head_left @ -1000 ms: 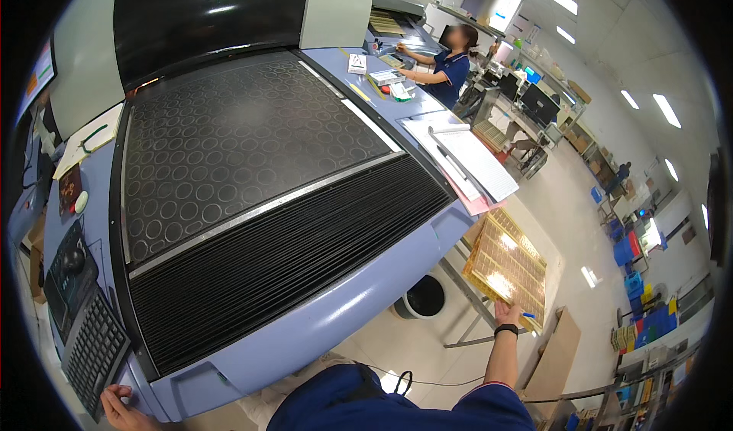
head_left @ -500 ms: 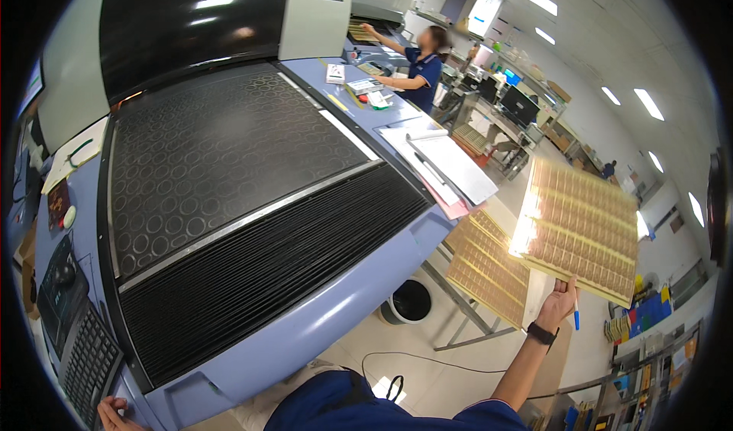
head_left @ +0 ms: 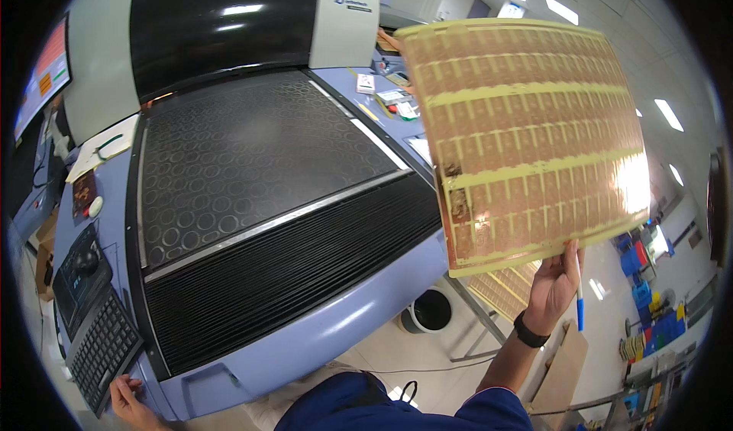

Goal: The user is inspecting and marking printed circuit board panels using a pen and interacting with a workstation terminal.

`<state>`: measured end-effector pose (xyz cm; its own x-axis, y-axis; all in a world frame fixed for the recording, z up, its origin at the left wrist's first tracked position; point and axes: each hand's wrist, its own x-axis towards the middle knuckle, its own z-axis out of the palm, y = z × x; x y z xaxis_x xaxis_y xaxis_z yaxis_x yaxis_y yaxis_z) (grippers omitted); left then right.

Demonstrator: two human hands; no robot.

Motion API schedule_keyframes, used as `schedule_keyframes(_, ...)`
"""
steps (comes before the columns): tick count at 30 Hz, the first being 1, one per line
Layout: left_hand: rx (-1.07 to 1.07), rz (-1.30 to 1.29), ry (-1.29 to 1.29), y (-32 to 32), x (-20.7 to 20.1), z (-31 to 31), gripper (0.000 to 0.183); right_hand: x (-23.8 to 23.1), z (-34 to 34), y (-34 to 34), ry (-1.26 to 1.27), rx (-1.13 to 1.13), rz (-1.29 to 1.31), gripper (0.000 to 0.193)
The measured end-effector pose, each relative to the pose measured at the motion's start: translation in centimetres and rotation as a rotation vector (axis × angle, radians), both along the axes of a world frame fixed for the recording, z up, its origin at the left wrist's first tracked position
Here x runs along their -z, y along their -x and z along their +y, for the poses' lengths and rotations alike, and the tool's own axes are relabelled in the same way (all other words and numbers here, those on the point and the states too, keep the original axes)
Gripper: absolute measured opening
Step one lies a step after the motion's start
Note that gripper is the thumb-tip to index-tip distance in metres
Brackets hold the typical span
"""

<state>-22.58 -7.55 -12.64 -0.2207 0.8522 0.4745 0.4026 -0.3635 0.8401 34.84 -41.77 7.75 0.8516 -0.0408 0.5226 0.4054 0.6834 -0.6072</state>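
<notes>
My right hand [head_left: 551, 292] is closed on the lower edge of a large copper-and-yellow circuit board panel [head_left: 534, 137], which stands nearly upright above the right end of the machine. A white pen with a blue end [head_left: 580, 313] is also tucked in that hand and points downward. At the lower left, my left hand [head_left: 131, 400] rests beside the black keyboard [head_left: 103, 351], its fingers loosely bent and apart, with nothing seen in them. Between the hands lies the machine's black bed [head_left: 252, 171] with its ring pattern, and a ribbed black bellows [head_left: 298, 271] in front.
A mouse [head_left: 88, 259] sits above the keyboard. More copper panels [head_left: 508, 287] lie on a rack behind my right hand. Under the machine's front edge stands a bin [head_left: 429, 310]. A co-worker's hand [head_left: 388, 40] shows behind the raised panel, near small boxes [head_left: 366, 83].
The panel in my right hand has come nearer and turned its patterned face toward me, now covering the paper pad and most of the co-worker. My left hand stays near the keyboard.
</notes>
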Motion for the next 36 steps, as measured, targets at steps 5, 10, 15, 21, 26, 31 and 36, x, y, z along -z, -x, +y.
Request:
schedule_keyframes(5, 0.092, -0.063, -0.009, -0.8, -1.4, -0.8, 0.030, -1.5, 8.7, -2.8, 0.046, 0.291, -0.161, 0.020)
schedule_keyframes(10, 0.057, -0.186, -0.016, -1.7, -1.8, -1.1, 0.029, 0.5, 21.3, -0.2, 0.635, 0.590, -0.794, 0.018)
schedule_keyframes(15, 0.063, -0.232, -0.043, -2.3, -3.3, -1.4, 0.027, 5.9, 33.3, 2.8, 0.767, -0.054, -1.120, 0.031)
schedule_keyframes(21, 0.058, -0.275, -0.041, -2.2, -3.5, -1.2, 0.028, 11.5, 38.0, 8.0, 1.294, -0.631, -1.316, 0.043)
schedule_keyframes(26, 0.056, -0.276, -0.031, -2.7, -3.9, -1.6, 0.027, 11.6, 36.8, 9.6, 1.228, -0.605, -1.367, 0.056)
schedule_keyframes(31, -0.033, -0.229, -0.084, -2.8, -4.1, -1.8, 0.023, 11.5, 37.0, 10.1, 1.291, -0.597, -1.375, 0.061)
schedule_keyframes(36, -0.428, 0.209, -0.082, -1.1, -6.0, -1.3, 0.016, 11.3, 37.4, 9.2, 1.296, -0.774, -1.161, 0.061)
